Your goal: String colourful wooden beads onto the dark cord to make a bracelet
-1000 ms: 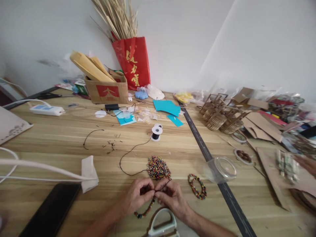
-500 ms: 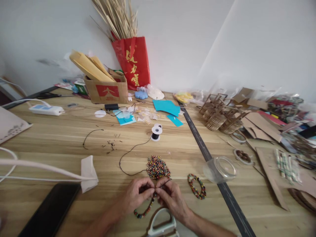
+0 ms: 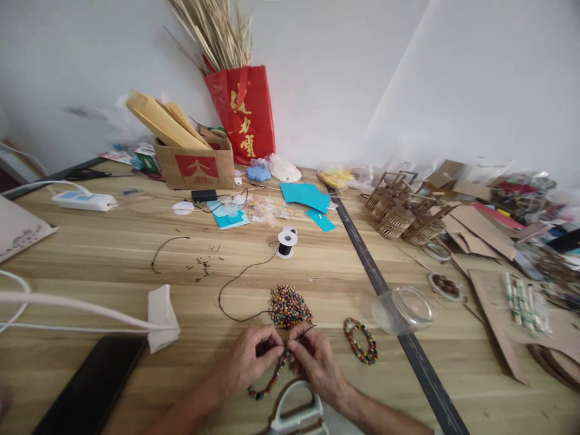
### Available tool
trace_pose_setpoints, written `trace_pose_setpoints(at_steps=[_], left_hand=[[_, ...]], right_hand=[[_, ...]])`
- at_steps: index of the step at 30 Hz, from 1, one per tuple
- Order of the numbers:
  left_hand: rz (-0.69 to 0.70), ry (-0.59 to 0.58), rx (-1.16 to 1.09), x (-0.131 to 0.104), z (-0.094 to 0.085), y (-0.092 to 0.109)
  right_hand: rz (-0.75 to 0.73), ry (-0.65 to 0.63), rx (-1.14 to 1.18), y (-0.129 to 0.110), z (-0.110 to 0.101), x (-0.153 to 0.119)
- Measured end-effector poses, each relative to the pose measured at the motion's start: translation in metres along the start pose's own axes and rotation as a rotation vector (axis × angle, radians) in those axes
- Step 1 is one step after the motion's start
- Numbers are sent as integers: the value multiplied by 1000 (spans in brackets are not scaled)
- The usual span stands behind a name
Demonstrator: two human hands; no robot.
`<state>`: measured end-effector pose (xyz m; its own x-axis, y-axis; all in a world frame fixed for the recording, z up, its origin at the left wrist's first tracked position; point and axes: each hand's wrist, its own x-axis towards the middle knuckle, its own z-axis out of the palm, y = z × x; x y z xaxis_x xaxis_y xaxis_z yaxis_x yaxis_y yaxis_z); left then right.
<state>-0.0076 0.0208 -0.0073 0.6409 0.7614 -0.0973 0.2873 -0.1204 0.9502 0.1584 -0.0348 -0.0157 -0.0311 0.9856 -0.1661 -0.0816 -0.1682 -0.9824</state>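
Note:
My left hand and my right hand meet near the bottom middle, fingertips of each pinching the black cord at one end of a strand of colourful beads. The strand hangs in a curve below my left hand. A short cord end sticks out above my right fingers. Just beyond my hands lies a pile of small mixed beads. Black cord runs from the pile to a white spool. A finished-looking beaded loop rests to the right.
Pale scissor handles lie below my right hand. A black phone-like slab is at lower left, beside white cables. A clear plastic jar lies at right. Woven baskets, a cardboard box and a red bag stand behind.
My right fingertips have shifted slightly to the right, away from my left ones. The bead strand has moved a little to the right.

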Motion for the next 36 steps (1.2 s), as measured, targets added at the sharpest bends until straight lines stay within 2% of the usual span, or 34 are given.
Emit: trace_pose_setpoints(at_steps=[9, 15, 23, 36], left_hand=[[-32, -4, -29, 1, -1, 1], [26, 15, -13, 2, -5, 5], [-47, 2, -233, 2, -4, 5], [-109, -10, -290, 2, -2, 3]], right_hand=[[-14, 28, 28, 2, 0, 0], [20, -7, 44, 2, -2, 3], [22, -67, 105, 2, -4, 4], [21, -104, 125, -1, -4, 2]])
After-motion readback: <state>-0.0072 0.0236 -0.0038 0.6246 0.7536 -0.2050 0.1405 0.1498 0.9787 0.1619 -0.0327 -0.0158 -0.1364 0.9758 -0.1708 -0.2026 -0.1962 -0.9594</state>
